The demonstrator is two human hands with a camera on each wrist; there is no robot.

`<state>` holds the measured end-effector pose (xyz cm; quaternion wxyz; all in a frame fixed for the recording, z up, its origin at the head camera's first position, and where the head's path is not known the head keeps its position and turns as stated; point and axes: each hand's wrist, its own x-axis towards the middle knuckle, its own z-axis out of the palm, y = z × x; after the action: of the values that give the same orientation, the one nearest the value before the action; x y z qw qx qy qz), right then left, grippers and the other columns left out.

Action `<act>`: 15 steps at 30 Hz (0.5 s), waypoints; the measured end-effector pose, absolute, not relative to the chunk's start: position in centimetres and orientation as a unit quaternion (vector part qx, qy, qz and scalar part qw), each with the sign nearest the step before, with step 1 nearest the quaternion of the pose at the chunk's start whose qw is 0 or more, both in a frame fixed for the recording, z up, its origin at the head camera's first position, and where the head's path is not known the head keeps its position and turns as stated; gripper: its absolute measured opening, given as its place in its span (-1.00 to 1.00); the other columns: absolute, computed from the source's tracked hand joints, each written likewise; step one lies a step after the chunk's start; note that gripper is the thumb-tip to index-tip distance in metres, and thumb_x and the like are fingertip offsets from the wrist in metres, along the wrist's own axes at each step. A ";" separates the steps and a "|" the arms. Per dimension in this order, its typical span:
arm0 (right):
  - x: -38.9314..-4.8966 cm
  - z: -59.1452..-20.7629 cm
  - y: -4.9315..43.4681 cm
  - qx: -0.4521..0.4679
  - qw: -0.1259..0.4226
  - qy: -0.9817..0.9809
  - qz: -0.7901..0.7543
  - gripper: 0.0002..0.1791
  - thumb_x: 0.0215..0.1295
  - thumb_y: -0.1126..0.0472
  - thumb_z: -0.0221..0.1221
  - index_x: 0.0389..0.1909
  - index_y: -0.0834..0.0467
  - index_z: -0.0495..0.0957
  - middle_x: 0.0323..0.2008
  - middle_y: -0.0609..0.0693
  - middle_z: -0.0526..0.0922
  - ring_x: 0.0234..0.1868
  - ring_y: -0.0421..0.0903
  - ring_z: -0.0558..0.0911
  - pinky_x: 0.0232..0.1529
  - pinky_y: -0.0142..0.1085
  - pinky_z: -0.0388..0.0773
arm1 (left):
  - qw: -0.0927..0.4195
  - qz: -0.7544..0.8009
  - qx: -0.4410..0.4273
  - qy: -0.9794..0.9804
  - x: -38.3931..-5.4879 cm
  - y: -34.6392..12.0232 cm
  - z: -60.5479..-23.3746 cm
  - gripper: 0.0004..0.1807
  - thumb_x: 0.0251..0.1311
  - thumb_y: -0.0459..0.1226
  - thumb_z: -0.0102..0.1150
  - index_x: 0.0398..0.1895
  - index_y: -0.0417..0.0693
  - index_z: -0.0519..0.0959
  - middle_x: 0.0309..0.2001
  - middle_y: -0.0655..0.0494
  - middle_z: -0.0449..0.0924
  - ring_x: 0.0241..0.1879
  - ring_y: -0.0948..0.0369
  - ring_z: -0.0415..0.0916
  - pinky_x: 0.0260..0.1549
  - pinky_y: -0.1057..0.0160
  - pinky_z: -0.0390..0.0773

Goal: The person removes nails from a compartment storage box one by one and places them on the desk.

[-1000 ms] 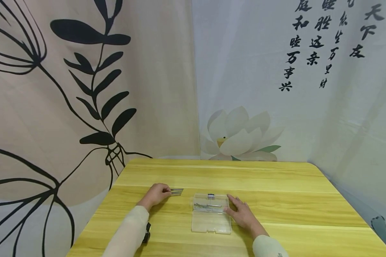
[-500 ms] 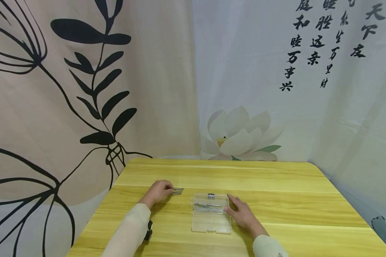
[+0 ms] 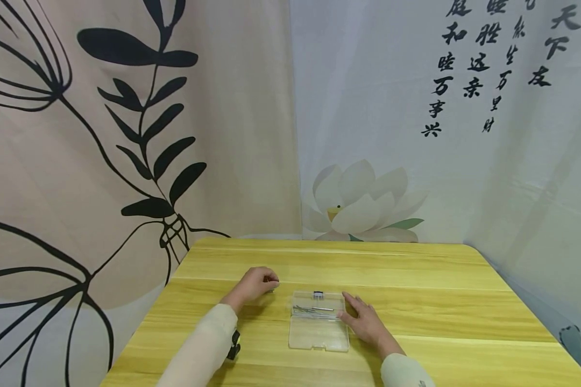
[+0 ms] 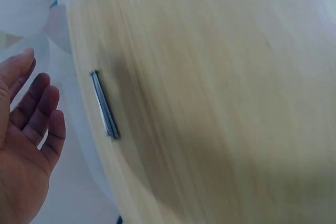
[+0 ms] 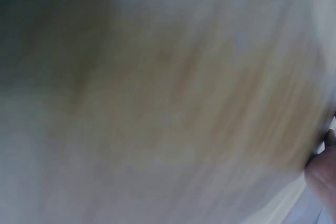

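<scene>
My left hand (image 3: pixel 255 283) hovers over a small bundle of slim metal rods on the table, its fingers loosely bent with nothing between them. In the head view the hand covers most of these rods; the left wrist view shows the rods (image 4: pixel 105 106) lying side by side, apart from the fingers. A clear plastic case (image 3: pixel 318 334) lies unfolded at the middle, with more thin metal rods (image 3: pixel 312 310) in its far half. My right hand (image 3: pixel 365 322) rests along the case's right side, fingers extended, thumb at the fold. The right wrist view is blurred.
The wooden table (image 3: pixel 455 306) carries all of this. A small dark-topped tab (image 3: pixel 318 295) sits at the case's far edge. Behind the table hangs a printed curtain (image 3: pixel 252 134).
My left hand has moved right and slightly away over the rods, which it now mostly hides in the head view. My right hand and the case have stayed put.
</scene>
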<state>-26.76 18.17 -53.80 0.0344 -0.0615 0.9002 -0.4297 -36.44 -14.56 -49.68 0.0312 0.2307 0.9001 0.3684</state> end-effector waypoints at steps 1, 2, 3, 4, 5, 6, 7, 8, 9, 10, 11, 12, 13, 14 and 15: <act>-26.8 -53.8 18.2 -0.062 0.034 0.900 -0.430 -0.30 0.45 -0.03 0.14 0.50 0.12 0.21 0.45 0.36 0.13 0.48 0.38 -0.03 0.38 0.29 -0.28 | 0.034 0.370 0.234 0.899 -36.4 -14.3 -49.5 -0.84 0.37 -0.28 0.21 -0.15 -0.19 0.68 -0.30 0.20 0.59 -0.34 0.24 0.51 -0.31 0.18 0.53; -26.8 -53.8 18.2 -0.062 0.034 0.901 -0.429 -0.30 0.45 -0.03 0.14 0.50 0.12 0.21 0.45 0.36 0.13 0.48 0.37 -0.03 0.38 0.29 -0.28 | 0.035 0.370 0.239 0.897 -36.4 -14.0 -49.4 -0.84 0.37 -0.28 0.21 -0.15 -0.19 0.68 -0.30 0.20 0.60 -0.34 0.24 0.51 -0.31 0.18 0.53; -26.8 -53.8 18.2 -0.062 0.034 0.901 -0.429 -0.31 0.45 -0.03 0.14 0.50 0.12 0.22 0.45 0.36 0.13 0.48 0.37 -0.02 0.38 0.29 -0.27 | 0.036 0.369 0.244 0.896 -36.3 -13.7 -49.3 -0.84 0.36 -0.29 0.21 -0.15 -0.20 0.68 -0.29 0.19 0.60 -0.34 0.24 0.51 -0.31 0.18 0.54; -26.8 -53.8 18.1 -0.062 0.034 0.901 -0.429 -0.31 0.45 -0.03 0.14 0.50 0.12 0.22 0.45 0.36 0.14 0.48 0.37 -0.02 0.38 0.29 -0.27 | 0.036 0.367 0.248 0.896 -36.3 -13.5 -49.2 -0.85 0.36 -0.28 0.22 -0.16 -0.19 0.68 -0.29 0.20 0.60 -0.33 0.25 0.50 -0.31 0.18 0.53; -26.8 -53.8 18.1 -0.062 0.034 0.901 -0.428 -0.30 0.45 -0.03 0.14 0.50 0.12 0.22 0.45 0.36 0.14 0.48 0.37 -0.02 0.38 0.29 -0.27 | 0.035 0.366 0.253 0.895 -36.2 -13.2 -49.1 -0.85 0.35 -0.29 0.22 -0.16 -0.19 0.68 -0.28 0.20 0.60 -0.33 0.25 0.49 -0.30 0.18 0.53; -26.8 -53.7 18.1 -0.062 0.034 0.901 -0.428 -0.30 0.45 -0.04 0.14 0.50 0.12 0.21 0.45 0.36 0.14 0.48 0.37 -0.02 0.38 0.29 -0.27 | 0.037 0.365 0.256 0.894 -36.2 -12.9 -49.0 -0.86 0.35 -0.29 0.23 -0.16 -0.19 0.69 -0.28 0.20 0.60 -0.32 0.25 0.49 -0.29 0.18 0.53; -26.8 -53.7 18.1 -0.062 0.034 0.901 -0.428 -0.30 0.45 -0.04 0.14 0.50 0.12 0.21 0.45 0.36 0.14 0.48 0.37 -0.02 0.38 0.29 -0.27 | 0.039 0.366 0.261 0.892 -36.1 -12.7 -48.9 -0.86 0.35 -0.29 0.23 -0.17 -0.19 0.69 -0.28 0.20 0.60 -0.31 0.25 0.49 -0.29 0.18 0.53; -26.8 -53.7 18.2 -0.063 0.034 0.901 -0.427 -0.30 0.45 -0.04 0.14 0.50 0.12 0.22 0.45 0.36 0.14 0.48 0.37 -0.02 0.38 0.30 -0.27 | 0.041 0.367 0.264 0.891 -36.0 -12.5 -48.9 -0.86 0.34 -0.29 0.23 -0.17 -0.18 0.69 -0.27 0.20 0.61 -0.30 0.25 0.49 -0.28 0.18 0.53; -26.7 -53.7 18.2 -0.063 0.034 0.902 -0.427 -0.30 0.45 -0.04 0.13 0.50 0.12 0.22 0.45 0.36 0.14 0.48 0.37 -0.02 0.37 0.30 -0.27 | 0.044 0.368 0.267 0.889 -35.9 -12.2 -48.8 -0.86 0.34 -0.30 0.23 -0.17 -0.18 0.69 -0.27 0.20 0.61 -0.29 0.25 0.50 -0.28 0.18 0.54; -26.7 -53.7 18.2 -0.064 0.034 0.902 -0.426 -0.30 0.45 -0.05 0.13 0.50 0.12 0.21 0.45 0.36 0.14 0.48 0.38 -0.02 0.37 0.30 -0.27 | 0.048 0.370 0.270 0.888 -35.8 -12.0 -48.8 -0.86 0.34 -0.30 0.24 -0.16 -0.19 0.68 -0.26 0.20 0.61 -0.29 0.25 0.50 -0.27 0.18 0.54; -26.7 -53.7 18.2 -0.064 0.034 0.902 -0.426 -0.30 0.45 -0.05 0.13 0.50 0.12 0.22 0.45 0.36 0.14 0.48 0.38 -0.03 0.37 0.31 -0.26 | 0.051 0.371 0.273 0.886 -35.7 -11.7 -48.7 -0.86 0.34 -0.30 0.24 -0.16 -0.20 0.68 -0.26 0.20 0.61 -0.28 0.25 0.51 -0.27 0.18 0.54; -26.7 -53.7 18.2 -0.063 0.035 0.902 -0.427 -0.30 0.45 -0.05 0.13 0.50 0.12 0.22 0.45 0.37 0.13 0.47 0.39 -0.03 0.37 0.31 -0.26 | 0.054 0.372 0.276 0.884 -35.6 -11.5 -48.6 -0.85 0.33 -0.30 0.24 -0.16 -0.20 0.68 -0.26 0.20 0.62 -0.28 0.24 0.51 -0.27 0.19 0.54; -26.7 -53.7 18.2 -0.063 0.035 0.902 -0.427 -0.30 0.45 -0.05 0.13 0.50 0.11 0.22 0.45 0.37 0.13 0.47 0.40 -0.04 0.36 0.32 -0.26 | 0.058 0.372 0.280 0.883 -35.5 -11.2 -48.5 -0.85 0.33 -0.30 0.25 -0.16 -0.21 0.68 -0.26 0.20 0.62 -0.28 0.24 0.51 -0.27 0.19 0.54; -26.7 -53.7 18.2 -0.063 0.035 0.901 -0.427 -0.30 0.45 -0.05 0.13 0.50 0.11 0.22 0.45 0.38 0.12 0.47 0.41 -0.05 0.36 0.33 -0.25 | 0.062 0.372 0.281 0.883 -35.4 -11.0 -48.4 -0.85 0.33 -0.30 0.25 -0.16 -0.21 0.68 -0.26 0.20 0.62 -0.28 0.25 0.52 -0.27 0.20 0.54; -26.7 -53.6 18.2 -0.063 0.035 0.901 -0.427 -0.31 0.45 -0.05 0.13 0.50 0.11 0.22 0.45 0.38 0.12 0.47 0.42 -0.05 0.35 0.33 -0.24 | 0.064 0.370 0.285 0.882 -35.3 -10.8 -48.4 -0.85 0.32 -0.31 0.25 -0.16 -0.21 0.68 -0.26 0.20 0.62 -0.28 0.25 0.52 -0.27 0.20 0.55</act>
<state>-26.67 18.18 -53.63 0.0350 -0.0632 0.9012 -0.4274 -35.25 -10.76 -48.37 0.0641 0.2848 0.8818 0.3705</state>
